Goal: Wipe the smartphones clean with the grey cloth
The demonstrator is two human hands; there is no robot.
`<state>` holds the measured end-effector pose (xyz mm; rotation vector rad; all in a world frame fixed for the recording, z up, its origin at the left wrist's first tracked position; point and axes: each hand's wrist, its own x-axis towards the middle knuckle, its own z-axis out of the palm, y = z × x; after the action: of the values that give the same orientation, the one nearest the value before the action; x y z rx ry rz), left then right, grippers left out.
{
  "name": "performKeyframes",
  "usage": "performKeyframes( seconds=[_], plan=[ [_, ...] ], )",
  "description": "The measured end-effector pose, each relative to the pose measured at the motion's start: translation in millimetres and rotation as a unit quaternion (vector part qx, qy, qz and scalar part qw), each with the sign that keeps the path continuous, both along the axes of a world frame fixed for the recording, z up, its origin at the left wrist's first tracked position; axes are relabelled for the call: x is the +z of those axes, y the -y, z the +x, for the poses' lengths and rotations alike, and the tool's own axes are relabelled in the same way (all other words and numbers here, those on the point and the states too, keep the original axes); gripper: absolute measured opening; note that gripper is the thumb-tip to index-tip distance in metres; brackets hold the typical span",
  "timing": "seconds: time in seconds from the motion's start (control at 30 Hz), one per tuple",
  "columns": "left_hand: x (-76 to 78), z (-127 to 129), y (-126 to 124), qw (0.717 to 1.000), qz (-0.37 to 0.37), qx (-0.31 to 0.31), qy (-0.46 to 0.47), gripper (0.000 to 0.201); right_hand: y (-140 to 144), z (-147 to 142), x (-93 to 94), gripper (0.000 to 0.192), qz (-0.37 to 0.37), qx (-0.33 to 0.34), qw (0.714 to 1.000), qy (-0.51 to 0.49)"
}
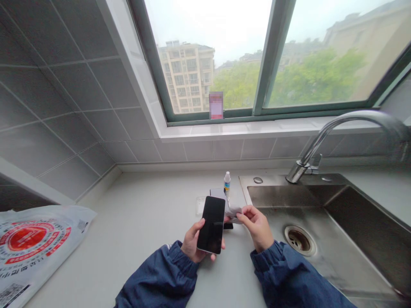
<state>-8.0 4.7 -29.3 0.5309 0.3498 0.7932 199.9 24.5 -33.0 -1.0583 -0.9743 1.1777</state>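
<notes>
My left hand (193, 242) is closed around a smartphone (211, 224) with a black screen facing up, held tilted above the counter. To its right, my right hand (257, 226) pinches a crumpled, pale grey-white cloth (234, 213) close to the phone's right edge. Whether the cloth touches the phone I cannot tell. Behind the phone a flat, light grey item (217, 192) lies partly hidden, and a dark edge of something (228, 226) shows below the cloth. A small white bottle (227, 182) with a blue and yellow label stands upright behind them.
A clear flat piece (200, 205) lies left of the phone on the white counter (154, 214). The steel sink (308, 214) with a chrome faucet (308, 149) is at right. A white plastic bag (61, 252) with red print lies at left. A pink-white card (216, 105) stands at the window.
</notes>
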Motion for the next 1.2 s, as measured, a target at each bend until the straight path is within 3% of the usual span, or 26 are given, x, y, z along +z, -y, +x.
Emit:
performKeyframes(
  seconds=[0.27, 0.67, 0.93, 1.2],
  plan=[
    [4.2, 0, 0, 1.000, 0.001, 0.000, -0.001, 0.067, 3, 1, -1.7, 0.039, 0.004, 0.003, 1.000, 0.020],
    [2.0, 1, 1, 1.000, 0.003, -0.001, -0.014, 0.065, 8, 1, 16.9, 0.031, 0.042, 0.028, 0.994, 0.093],
    [-4.9, -1, 0, 1.000, -0.019, -0.001, -0.016, 0.064, 8, -1, 13.4, 0.035, -0.006, 0.071, 0.997, -0.016],
    [-4.3, -1, 1, 0.999, -0.040, -0.016, -0.009, 0.058, 9, -1, 16.1, 0.033, -0.036, 0.066, 0.993, -0.094]
  ],
)
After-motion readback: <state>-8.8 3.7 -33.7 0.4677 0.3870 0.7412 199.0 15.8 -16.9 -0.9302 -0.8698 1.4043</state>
